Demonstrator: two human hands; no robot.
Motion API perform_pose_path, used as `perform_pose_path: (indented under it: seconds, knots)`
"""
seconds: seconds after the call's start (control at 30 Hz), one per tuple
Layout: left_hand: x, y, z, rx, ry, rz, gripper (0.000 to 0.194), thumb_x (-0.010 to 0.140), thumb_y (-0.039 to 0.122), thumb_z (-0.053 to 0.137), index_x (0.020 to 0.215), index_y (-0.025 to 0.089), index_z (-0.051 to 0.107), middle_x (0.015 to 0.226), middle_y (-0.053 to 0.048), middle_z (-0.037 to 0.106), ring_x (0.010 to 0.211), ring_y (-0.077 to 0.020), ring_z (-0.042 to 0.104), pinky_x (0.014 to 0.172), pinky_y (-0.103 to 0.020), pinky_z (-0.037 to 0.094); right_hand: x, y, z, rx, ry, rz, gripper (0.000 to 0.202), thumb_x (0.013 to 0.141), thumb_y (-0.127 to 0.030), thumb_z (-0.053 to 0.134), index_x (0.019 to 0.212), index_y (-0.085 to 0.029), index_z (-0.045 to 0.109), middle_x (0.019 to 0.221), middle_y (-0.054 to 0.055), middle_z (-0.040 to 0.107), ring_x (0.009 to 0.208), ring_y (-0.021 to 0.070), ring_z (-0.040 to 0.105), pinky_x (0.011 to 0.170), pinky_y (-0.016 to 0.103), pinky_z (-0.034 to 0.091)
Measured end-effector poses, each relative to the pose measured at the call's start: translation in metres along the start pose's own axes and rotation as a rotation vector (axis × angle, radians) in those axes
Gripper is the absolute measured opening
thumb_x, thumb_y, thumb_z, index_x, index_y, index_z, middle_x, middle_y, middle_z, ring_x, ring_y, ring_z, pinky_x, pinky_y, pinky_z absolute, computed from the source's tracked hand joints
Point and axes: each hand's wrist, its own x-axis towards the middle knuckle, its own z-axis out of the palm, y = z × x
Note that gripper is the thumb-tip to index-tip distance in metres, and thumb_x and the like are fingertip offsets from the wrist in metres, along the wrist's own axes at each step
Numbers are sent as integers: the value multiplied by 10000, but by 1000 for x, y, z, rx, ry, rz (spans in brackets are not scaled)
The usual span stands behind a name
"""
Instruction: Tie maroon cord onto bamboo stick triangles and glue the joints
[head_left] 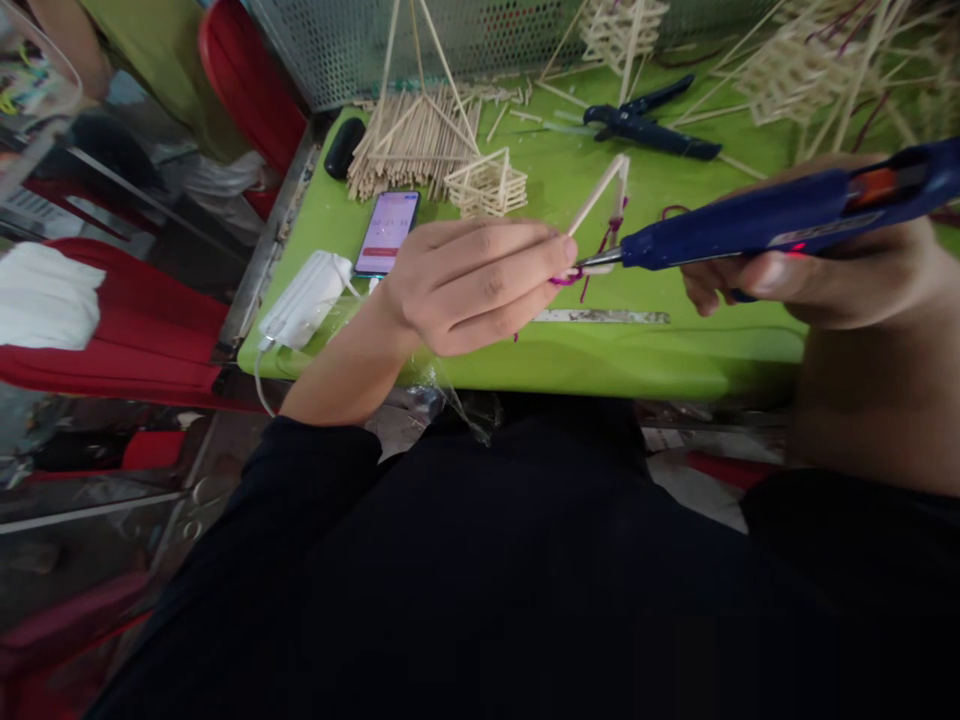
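My left hand [480, 280] pinches a small frame of thin wooden sticks [598, 196], with a purple cord [609, 232] tied about one of its sticks. In my right hand [817, 270] is a blue glue gun [757, 218], its red light lit. The metal nozzle points left and meets the frame close to my left fingertips. My left fingers partly hide the frame's lower corner. Beneath both hands a metal ruler [600, 316] lies on the green tabletop [712, 350].
Behind my hands are a pile of wooden sticks [405, 140], a small stick structure [487, 185] and dark pliers [652, 122]. A phone [388, 232] and a white power bank [307, 300] lie left. More stick structures [795, 75] stand at the back right. Another person [150, 70] is at upper left.
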Motion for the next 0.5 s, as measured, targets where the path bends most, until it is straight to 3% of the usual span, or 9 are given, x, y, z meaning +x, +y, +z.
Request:
perform_pose_path:
  seconds: [0.1, 0.23, 0.3, 0.37, 0.43, 0.5]
  knots:
    - [2, 0, -1, 30, 18, 5, 172, 1036, 115, 694, 927, 166, 818, 989, -11, 850, 821, -94, 860, 857, -146, 753, 4, -1, -1, -31, -115, -138, 219, 946, -527, 931, 866, -338, 854, 708, 5, 729, 543, 245, 682, 442, 435, 579]
    - [-4, 0, -2, 66, -5, -16, 208, 1028, 142, 697, 874, 227, 808, 1018, 17, 854, 936, -89, 877, 947, -130, 732, 7, 2, -4, -36, -110, -101, 224, 934, -555, 932, 863, -359, 851, 724, -8, 740, 550, 249, 688, 451, 449, 588]
    - [-15, 0, -3, -20, -20, -53, 179, 1007, 136, 711, 892, 237, 803, 1105, 22, 875, 1056, -130, 899, 988, -164, 741, 7, 3, -4, -30, -133, -106, 198, 938, -540, 931, 876, -367, 860, 731, -9, 747, 551, 247, 691, 454, 446, 585]
    - [-30, -1, -4, -271, -50, -142, 133, 1005, 149, 733, 1003, 260, 806, 1238, 70, 885, 1120, -170, 909, 978, -213, 761, 8, 3, -4, 3, -171, -145, 176, 937, -487, 942, 870, -345, 863, 712, 8, 743, 532, 255, 685, 429, 450, 569]
    - [-44, -2, -4, -498, -320, -273, 211, 1076, 226, 660, 1162, 332, 821, 1195, 115, 892, 1157, -207, 906, 951, -291, 793, 7, 2, -2, 22, -154, -150, 177, 948, -476, 933, 864, -339, 857, 697, 18, 724, 540, 277, 683, 434, 476, 571]
    - [-55, -2, -6, -452, -328, -253, 234, 1081, 221, 661, 1181, 342, 834, 1203, 111, 901, 1165, -218, 904, 944, -297, 795, 7, 1, -1, 28, -111, -138, 187, 957, -498, 921, 863, -353, 850, 694, 15, 707, 554, 294, 684, 447, 497, 583]
